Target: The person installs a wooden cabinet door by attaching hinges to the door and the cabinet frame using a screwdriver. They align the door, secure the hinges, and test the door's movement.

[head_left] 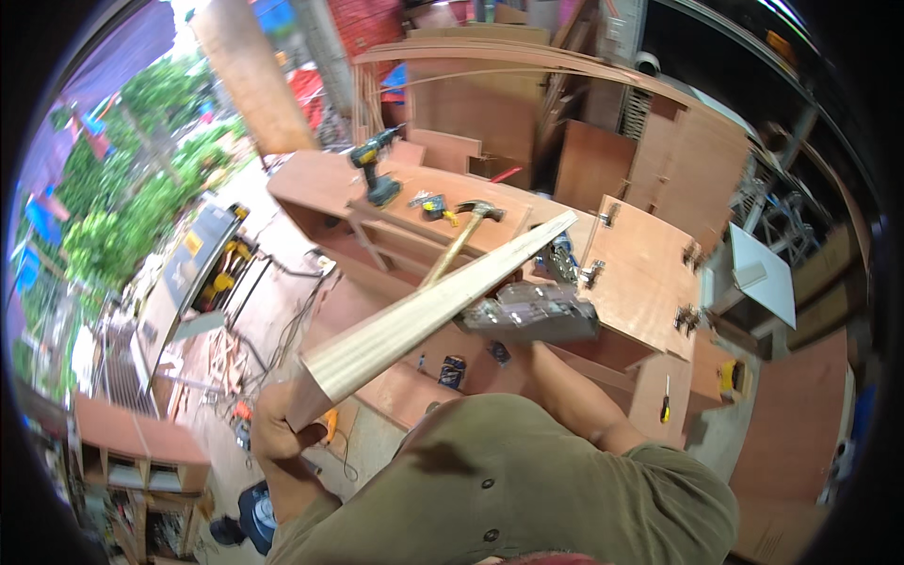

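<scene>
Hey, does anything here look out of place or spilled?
Yes, the floor on the left looks untidy: wood offcuts lie scattered there, with loose cables winding close by. They look odd because nothing is stacked or coiled. I can't make out any spill or damage.

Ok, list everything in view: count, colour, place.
Board: 1, pale, slanting across centre
Bundle: 1, shiny grey, right of the board; kind unclear
Cabinet: 1, brown, ahead
Panel: 1, tan, cabinet's right end
Hinges: at least 4, silver, on panel
Drill: 1, dark and yellow, cabinet's left part
Hammer: 1, tan handle, on cabinet
Screwdriver: 1, black and yellow, lower right
Machine: 1, grey and yellow, left
Sheets: several, brown, behind
Slab: 1, white, right
Plants: several, green, far left
Shirt: 1, olive, bottom
Left hand: 1, gripping board's near end
Right forearm: 1, below bundle, hand obscured
</scene>
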`<state>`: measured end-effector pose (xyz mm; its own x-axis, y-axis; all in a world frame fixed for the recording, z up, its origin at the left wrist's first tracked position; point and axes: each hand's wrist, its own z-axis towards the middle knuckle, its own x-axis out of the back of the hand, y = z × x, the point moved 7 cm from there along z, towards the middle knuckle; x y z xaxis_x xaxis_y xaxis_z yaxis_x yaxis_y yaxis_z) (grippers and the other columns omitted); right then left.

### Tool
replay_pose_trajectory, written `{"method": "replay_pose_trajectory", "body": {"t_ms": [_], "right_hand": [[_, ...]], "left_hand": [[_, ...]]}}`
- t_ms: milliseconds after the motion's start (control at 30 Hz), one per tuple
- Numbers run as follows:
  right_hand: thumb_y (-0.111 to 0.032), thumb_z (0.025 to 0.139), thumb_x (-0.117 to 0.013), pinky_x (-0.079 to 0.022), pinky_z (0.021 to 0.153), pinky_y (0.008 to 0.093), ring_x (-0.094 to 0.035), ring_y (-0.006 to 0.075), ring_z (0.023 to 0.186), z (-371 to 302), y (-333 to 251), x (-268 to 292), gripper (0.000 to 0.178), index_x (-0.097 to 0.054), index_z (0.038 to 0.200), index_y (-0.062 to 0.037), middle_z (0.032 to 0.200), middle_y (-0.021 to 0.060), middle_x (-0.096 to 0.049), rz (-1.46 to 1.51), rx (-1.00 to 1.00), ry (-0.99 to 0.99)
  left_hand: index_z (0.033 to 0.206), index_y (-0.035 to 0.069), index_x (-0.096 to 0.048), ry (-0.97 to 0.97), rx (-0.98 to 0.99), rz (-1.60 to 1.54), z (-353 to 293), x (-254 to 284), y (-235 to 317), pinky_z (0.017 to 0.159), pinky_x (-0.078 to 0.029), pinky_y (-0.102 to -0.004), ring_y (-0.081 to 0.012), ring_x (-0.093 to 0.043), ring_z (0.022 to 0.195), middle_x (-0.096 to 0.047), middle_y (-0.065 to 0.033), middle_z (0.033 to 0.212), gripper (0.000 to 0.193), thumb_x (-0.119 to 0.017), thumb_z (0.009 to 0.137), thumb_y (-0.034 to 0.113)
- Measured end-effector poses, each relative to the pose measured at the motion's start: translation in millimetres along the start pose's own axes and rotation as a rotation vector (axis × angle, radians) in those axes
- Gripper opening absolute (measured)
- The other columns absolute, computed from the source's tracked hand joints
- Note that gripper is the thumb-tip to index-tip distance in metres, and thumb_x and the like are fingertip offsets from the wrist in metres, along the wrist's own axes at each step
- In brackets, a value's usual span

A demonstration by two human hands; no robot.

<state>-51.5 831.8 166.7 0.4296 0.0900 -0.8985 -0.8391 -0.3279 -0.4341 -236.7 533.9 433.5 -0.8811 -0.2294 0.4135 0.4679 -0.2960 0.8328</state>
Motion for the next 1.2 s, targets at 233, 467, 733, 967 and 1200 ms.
{"method": "replay_pose_trajectory", "body": {"t_ms": [233,467,733,967,1200], "right_hand": [[-0.022,0.097,-0.047,-0.040,0.092,0.0318,-0.049,0.0174,0.107,-17.4,-101.9,38.6,0.043,-0.040,0.135,-0.0057,0.121,0.0085,-0.051,0.178,0.213,0.023],[-0.024,0.096,-0.048,-0.041,0.090,0.0328,-0.050,0.0182,0.106,-73.2,-169.6,60.1,0.043,-0.041,0.135,-0.0058,0.121,0.0091,-0.052,0.128,0.397,0.079],[-0.026,0.095,-0.049,-0.042,0.088,0.0339,-0.051,0.0192,0.103,-143.3,-200.2,67.4,0.045,-0.043,0.134,-0.0059,0.121,0.0098,-0.053,0.066,0.629,0.193],[-0.028,0.094,-0.051,-0.042,0.087,0.0349,-0.052,0.0201,0.102,-214.6,-196.9,75.1,0.046,-0.044,0.133,-0.0060,0.120,0.0104,-0.054,0.060,0.849,0.319],[-0.030,0.093,-0.052,-0.043,0.085,0.0359,-0.053,0.0209,0.100,-286.4,-150.5,95.8,0.047,-0.045,0.133,-0.0061,0.120,0.0110,-0.055,0.097,0.989,0.471]], "left_hand": [[0.120,0.002,-0.064,-0.359,-0.261,0.210,51.3,-90.7,18.5,0.080,-0.054,-0.0329,-0.0335,-0.069,0.092,-0.067,-0.0219,0.108,0.063,-0.072,0.058,-0.002],[0.131,-0.003,-0.046,-0.848,-0.605,0.210,83.1,-188.0,93.6,0.084,-0.050,-0.0395,-0.0352,-0.057,0.104,-0.054,-0.0220,0.115,0.070,-0.068,0.067,0.010],[0.134,-0.006,-0.038,-0.941,-0.814,-0.222,68.3,-249.8,137.1,0.090,-0.045,-0.0470,-0.0438,-0.051,0.106,-0.043,-0.0310,0.121,0.074,-0.071,0.072,0.017],[0.142,-0.001,-0.031,-1.245,-1.075,-0.577,23.9,-262.9,119.6,0.100,-0.037,-0.0533,-0.0474,-0.036,0.127,-0.033,-0.0327,0.136,0.087,-0.073,0.075,0.036],[0.140,0.007,-0.039,-1.439,-0.887,-0.571,24.4,-313.4,62.4,0.099,-0.043,-0.0463,-0.0424,-0.046,0.123,-0.036,-0.0248,0.141,0.076,-0.073,0.077,0.031]]}}
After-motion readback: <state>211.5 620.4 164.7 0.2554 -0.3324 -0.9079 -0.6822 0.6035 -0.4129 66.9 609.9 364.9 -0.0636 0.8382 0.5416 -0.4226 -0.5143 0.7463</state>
